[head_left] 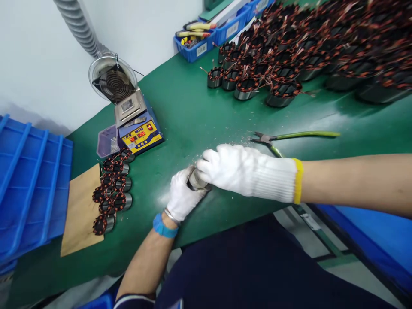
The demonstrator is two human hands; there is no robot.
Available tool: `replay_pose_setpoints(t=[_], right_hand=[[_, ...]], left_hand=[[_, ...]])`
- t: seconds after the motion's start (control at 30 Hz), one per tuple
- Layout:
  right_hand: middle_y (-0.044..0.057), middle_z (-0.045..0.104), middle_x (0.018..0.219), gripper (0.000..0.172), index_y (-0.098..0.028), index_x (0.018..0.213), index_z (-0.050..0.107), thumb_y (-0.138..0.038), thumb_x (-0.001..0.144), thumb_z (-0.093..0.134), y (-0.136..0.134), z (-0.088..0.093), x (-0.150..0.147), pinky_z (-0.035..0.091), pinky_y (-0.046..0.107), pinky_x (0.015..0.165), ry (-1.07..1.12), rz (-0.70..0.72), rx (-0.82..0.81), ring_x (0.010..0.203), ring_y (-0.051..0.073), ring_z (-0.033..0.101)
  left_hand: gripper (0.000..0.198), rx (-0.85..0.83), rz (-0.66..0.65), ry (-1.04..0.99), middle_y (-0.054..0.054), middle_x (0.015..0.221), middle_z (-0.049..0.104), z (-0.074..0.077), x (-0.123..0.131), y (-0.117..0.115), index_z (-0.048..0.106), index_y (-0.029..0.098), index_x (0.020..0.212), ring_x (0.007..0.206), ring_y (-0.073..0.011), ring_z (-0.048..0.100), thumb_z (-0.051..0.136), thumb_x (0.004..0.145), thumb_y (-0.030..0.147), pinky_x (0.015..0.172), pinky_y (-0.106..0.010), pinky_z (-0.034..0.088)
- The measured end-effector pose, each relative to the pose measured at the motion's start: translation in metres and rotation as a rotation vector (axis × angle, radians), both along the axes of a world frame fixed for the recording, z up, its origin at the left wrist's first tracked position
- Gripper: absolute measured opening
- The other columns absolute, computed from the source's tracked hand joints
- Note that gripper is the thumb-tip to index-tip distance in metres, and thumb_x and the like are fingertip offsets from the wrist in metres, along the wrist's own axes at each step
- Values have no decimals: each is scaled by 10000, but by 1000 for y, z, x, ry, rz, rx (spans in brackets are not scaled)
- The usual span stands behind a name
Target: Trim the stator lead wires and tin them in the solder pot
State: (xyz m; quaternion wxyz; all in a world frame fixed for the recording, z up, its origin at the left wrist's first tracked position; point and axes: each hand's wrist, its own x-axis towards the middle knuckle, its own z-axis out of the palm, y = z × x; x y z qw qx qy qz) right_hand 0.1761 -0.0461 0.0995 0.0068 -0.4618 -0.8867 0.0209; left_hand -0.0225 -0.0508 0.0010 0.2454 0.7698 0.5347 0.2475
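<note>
Both my hands wear white knitted gloves and meet above the green table. My left hand [183,196] is wrapped round a dark-edged round part, most likely a motor stator [192,186], largely hidden by the glove. A pale grey metal cylinder [197,179] shows in its opening. On that cylinder my right hand [230,169] has its fingers closed, coming from the right; its fingertips are partly hidden. Diagonal cutters [291,135] with green handles lie just beyond my right wrist, one handle partly behind the glove.
Many copper-wound stators [285,92] crowd the back right. Several more stators [120,201] sit at left, near brown cardboard [80,214]. A solder pot [141,137] with lit digits stands behind them, below an exhaust duct [77,25]. Blue bins [195,52] hold tools; blue crates [32,184] stand far left.
</note>
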Motion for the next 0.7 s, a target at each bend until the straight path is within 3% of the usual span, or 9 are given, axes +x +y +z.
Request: replay_pose_setpoints(t=[0.17, 0.37, 0.5, 0.7], right_hand=[[103, 662, 896, 245, -164, 1068, 673, -157, 1013, 435, 1, 0, -9, 309, 312, 570, -100, 53, 26, 734, 214, 585], [104, 649, 847, 216, -144, 942, 678, -162, 1001, 470, 9, 4, -16, 289, 325, 570, -70, 89, 74, 718, 208, 567], [96, 649, 875, 249, -157, 955, 667, -198, 1038, 435, 9, 5, -15, 228, 327, 550, -69, 100, 78, 723, 208, 559], [76, 650, 882, 198, -183, 961, 678, -162, 1002, 486, 1, -1, -11, 249, 334, 545, -78, 120, 99, 732, 220, 553]], left_hand=[[590, -25, 26, 4, -83, 1091, 767, 2, 0, 1, 673, 199, 1125, 1028, -303, 727, 943, 647, 414, 961, -476, 590], [501, -48, 13, -29, -58, 1005, 755, 3, 0, 3, 656, 211, 1052, 956, -274, 728, 901, 707, 479, 870, -422, 602], [489, -77, 14, -49, -58, 1003, 756, 4, 1, 2, 652, 211, 1047, 971, -273, 732, 904, 700, 446, 882, -415, 608], [489, -83, 9, -63, -72, 1068, 759, 5, 1, 2, 653, 202, 1100, 1030, -286, 718, 885, 698, 356, 953, -457, 587]])
